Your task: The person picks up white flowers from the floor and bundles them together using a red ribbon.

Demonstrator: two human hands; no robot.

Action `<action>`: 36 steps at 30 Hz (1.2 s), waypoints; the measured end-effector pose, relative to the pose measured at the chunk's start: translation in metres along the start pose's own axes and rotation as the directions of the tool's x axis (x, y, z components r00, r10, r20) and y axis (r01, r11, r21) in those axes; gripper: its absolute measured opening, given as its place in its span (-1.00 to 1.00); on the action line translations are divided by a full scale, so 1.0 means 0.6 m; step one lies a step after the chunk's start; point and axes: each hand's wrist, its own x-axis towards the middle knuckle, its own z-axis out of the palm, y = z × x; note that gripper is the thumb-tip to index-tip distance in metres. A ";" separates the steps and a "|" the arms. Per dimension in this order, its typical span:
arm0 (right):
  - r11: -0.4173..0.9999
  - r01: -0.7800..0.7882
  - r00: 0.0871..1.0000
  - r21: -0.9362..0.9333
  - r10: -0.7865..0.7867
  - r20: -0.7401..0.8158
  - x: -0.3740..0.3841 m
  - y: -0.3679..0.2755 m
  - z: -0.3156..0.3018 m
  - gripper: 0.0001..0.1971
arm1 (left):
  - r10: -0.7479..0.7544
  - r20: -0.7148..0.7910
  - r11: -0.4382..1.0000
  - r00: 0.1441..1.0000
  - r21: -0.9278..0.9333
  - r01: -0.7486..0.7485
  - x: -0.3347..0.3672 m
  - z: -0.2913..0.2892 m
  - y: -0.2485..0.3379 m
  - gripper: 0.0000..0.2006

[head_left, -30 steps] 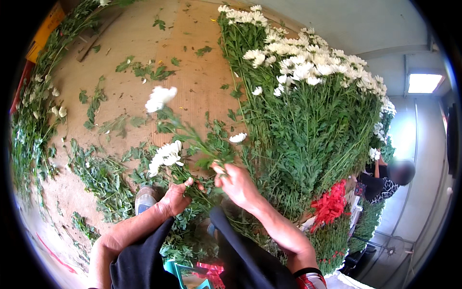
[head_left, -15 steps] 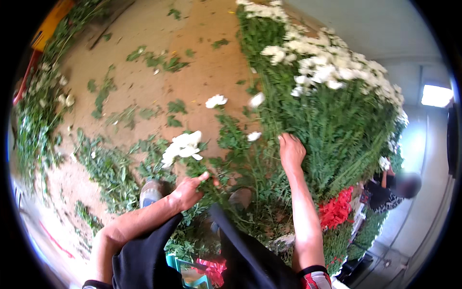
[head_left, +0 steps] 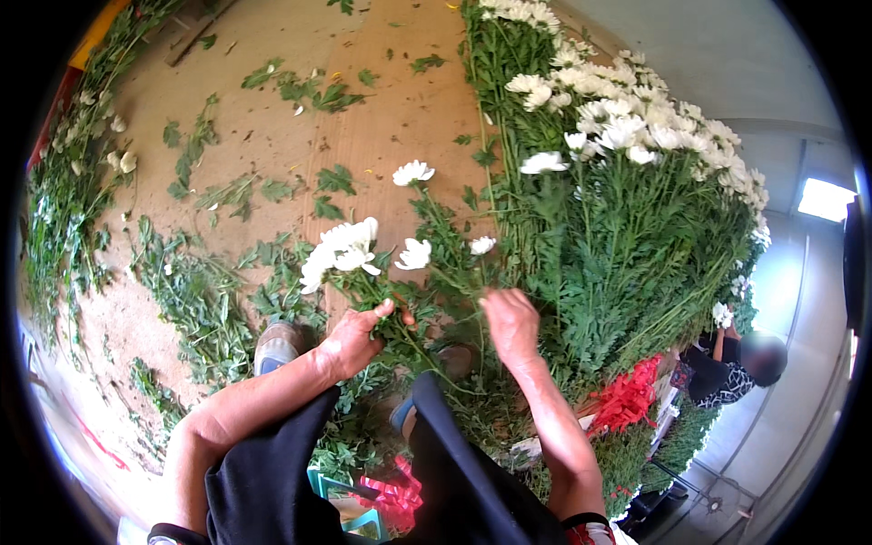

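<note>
My left hand (head_left: pixel 356 341) is closed around the stems of a small bunch of white chrysanthemums (head_left: pixel 343 247), whose blooms tilt up and away from me. To its right, my right hand (head_left: pixel 511 322) is closed with the fingertips pinched on a thin leafy stem. That stem runs left to a single white chrysanthemum (head_left: pixel 414 254), which hangs close beside the bunch. Two more white blooms lie just beyond, one on a leafy stem (head_left: pixel 414 173) and a smaller one (head_left: pixel 482 245). Parts of the stems below my left hand are lost among leaves.
A big heap of white chrysanthemums (head_left: pixel 627 218) lies at the right. Stripped leaves (head_left: pixel 195 304) litter the brown floor (head_left: pixel 272 154). More cut flowers line the left edge. Red ribbons (head_left: pixel 627 398) lie by the heap; a person (head_left: pixel 727 368) sits beyond, holding a white flower.
My right hand has moved left from the edge of the heap, bringing a single chrysanthemum toward the bunch. My left hand stays nearly in place, still holding its bunch.
</note>
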 end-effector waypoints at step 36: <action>0.983 -0.116 0.983 0.143 0.134 -0.125 0.071 -0.022 0.083 -0.82 | -0.010 -0.092 1.000 0.996 0.007 0.011 -0.008 -0.016 0.003 -0.66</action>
